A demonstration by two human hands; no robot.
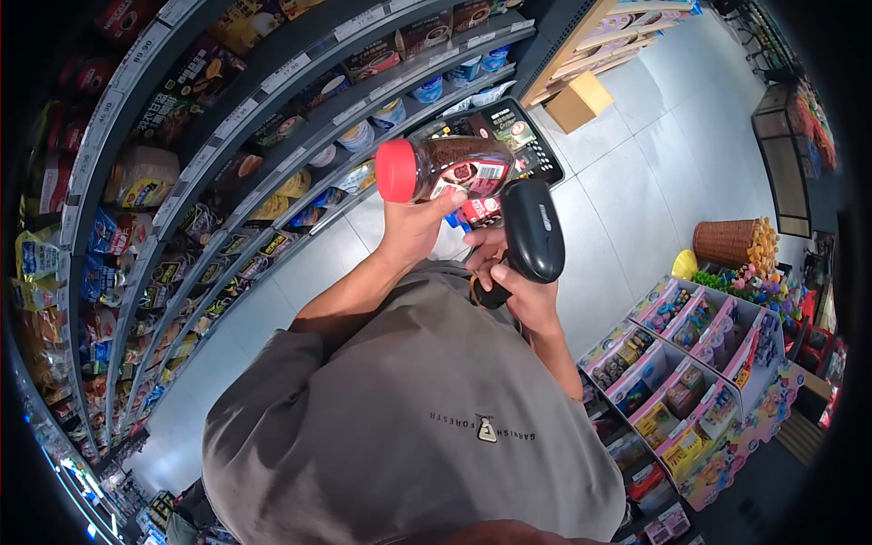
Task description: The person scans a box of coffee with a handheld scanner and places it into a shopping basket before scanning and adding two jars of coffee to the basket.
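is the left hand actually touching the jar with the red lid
Touching. The head view shows it plainly: the left hand holds the jar, its thumb lying against the side.

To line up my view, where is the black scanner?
In the head view, the black scanner is just right of centre, held in the right hand, beside the red-lidded jar in the left hand.

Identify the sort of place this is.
Probably a grocery shop or supermarket: long dark-grey shelves bear white rectangular price labels, and the right hand holds a glossy black plastic device resembling a barcode scanner.
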